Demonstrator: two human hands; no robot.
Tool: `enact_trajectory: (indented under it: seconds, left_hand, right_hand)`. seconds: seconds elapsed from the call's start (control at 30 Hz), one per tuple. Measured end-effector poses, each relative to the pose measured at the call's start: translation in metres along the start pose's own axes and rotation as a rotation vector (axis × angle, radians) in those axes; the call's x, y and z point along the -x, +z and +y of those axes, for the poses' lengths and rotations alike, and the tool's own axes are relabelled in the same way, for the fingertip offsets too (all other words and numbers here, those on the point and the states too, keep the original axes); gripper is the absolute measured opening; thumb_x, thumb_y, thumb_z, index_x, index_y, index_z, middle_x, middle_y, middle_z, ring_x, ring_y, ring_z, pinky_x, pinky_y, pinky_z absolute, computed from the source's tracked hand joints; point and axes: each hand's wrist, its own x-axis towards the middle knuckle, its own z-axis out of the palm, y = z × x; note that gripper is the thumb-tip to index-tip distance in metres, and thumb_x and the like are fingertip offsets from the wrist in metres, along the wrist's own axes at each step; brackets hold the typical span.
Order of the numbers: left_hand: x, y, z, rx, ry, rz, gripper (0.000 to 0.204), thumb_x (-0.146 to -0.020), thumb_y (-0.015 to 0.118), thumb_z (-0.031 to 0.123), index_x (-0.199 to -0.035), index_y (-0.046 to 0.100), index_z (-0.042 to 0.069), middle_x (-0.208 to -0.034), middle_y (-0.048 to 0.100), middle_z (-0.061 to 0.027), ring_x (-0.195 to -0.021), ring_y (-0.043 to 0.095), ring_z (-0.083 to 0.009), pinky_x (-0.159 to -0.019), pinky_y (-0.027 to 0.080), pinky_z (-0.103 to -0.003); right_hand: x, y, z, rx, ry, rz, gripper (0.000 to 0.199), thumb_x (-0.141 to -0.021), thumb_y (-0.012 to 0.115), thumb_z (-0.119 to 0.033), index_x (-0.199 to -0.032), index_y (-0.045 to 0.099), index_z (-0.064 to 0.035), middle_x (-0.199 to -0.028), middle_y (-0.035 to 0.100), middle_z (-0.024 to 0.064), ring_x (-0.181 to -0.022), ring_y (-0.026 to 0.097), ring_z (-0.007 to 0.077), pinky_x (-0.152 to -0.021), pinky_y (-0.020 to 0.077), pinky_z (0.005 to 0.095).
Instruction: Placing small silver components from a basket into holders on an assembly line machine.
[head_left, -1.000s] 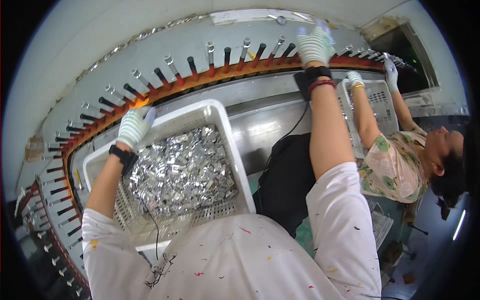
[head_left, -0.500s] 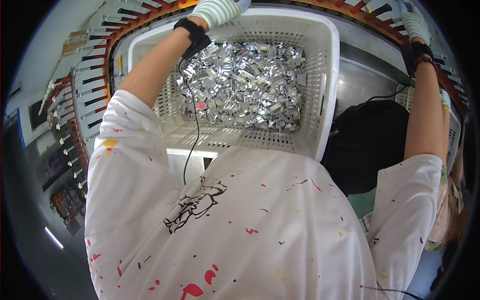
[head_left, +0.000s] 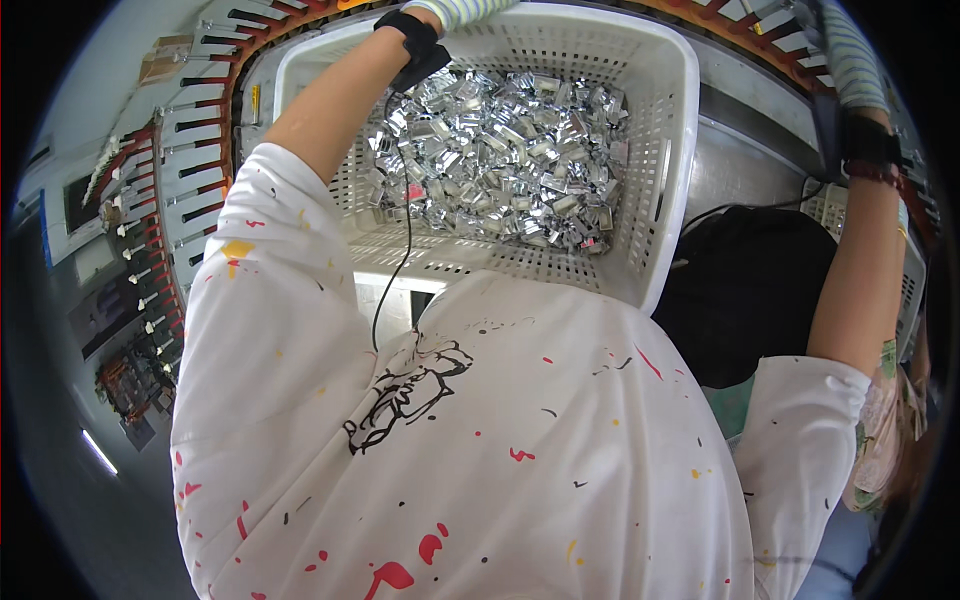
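My left hand [head_left: 466, 11], in a striped knit glove, reaches over the far rim of a white plastic basket [head_left: 684, 150]. The top of the picture cuts off its fingers, so what they touch is hidden. Small shiny silver metal pieces [head_left: 500, 165] heap up inside the basket, with a few pink bits among them. Far out to the right, my right hand [head_left: 852, 62], gloved the same way, is up by the curved rail [head_left: 720, 20] and its rods. Its fingers are blurred at the picture's edge, and I cannot make out what they hold.
Rods with black and red sleeves [head_left: 195, 165] stick out along the orange rail. A dark cable [head_left: 405, 245] hangs from my left wrist band. Black cloth [head_left: 760, 290] lies right of the basket on a metal surface [head_left: 735, 175]. Another person's patterned clothing [head_left: 875, 430] shows at far right.
The view has shifted, so the basket sits slightly higher and further right. My left hand has slipped mostly past the upper edge. My right hand and forearm are a little lower and further right.
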Motion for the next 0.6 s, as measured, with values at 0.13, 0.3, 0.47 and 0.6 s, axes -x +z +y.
enact_trajectory:
  seconds: [0.13,0.3,0.47,0.6]
  left_hand:
    - [-0.008,-0.017,0.001,1.433,-0.345,-0.111,0.036,-0.089,0.053,0.034,-0.094,0.064,0.0,-0.078,0.068,-0.0102,-0.066,0.063,-0.0166,-0.063,0.051,-0.026]
    - [0.068,-0.019,-0.026,0.836,-0.278,0.286,0.033,-0.093,0.049,0.029,-0.094,0.068,0.003,-0.084,0.069,-0.0116,-0.074,0.066,-0.0205,-0.069,0.051,-0.032]
    - [0.148,0.03,-0.007,0.532,-0.258,-0.452,0.027,-0.091,0.056,0.024,-0.105,0.064,0.002,-0.088,0.069,-0.0082,-0.072,0.063,-0.0144,-0.069,0.051,-0.028]
    - [0.212,0.11,-0.076,0.391,-0.151,-0.805,0.034,-0.091,0.054,0.019,-0.122,0.057,0.007,-0.107,0.065,-0.009,-0.093,0.061,-0.0167,-0.085,0.048,-0.032]
  right_hand:
    - [0.065,0.043,-0.005,0.015,-0.026,-0.506,0.024,-0.091,0.053,-0.026,-0.099,0.062,-0.0042,-0.085,0.065,0.0058,-0.06,0.061,0.0112,-0.045,0.0465,0.0179]
    - [0.107,0.086,0.025,0.591,-0.326,-0.675,0.047,-0.09,0.05,-0.046,-0.11,0.062,-0.0043,-0.095,0.066,0.0156,-0.09,0.065,0.0274,-0.08,0.0512,0.0361]
    - [0.099,0.066,0.036,0.752,-0.441,-0.648,0.043,-0.091,0.052,-0.042,-0.111,0.062,-0.0054,-0.097,0.066,0.0105,-0.088,0.064,0.0228,-0.081,0.0501,0.0322]
    - [0.105,0.066,0.011,0.702,-0.421,-0.603,0.032,-0.09,0.054,-0.031,-0.099,0.063,-0.0016,-0.084,0.066,0.0151,-0.076,0.065,0.0209,-0.068,0.0525,0.0339]
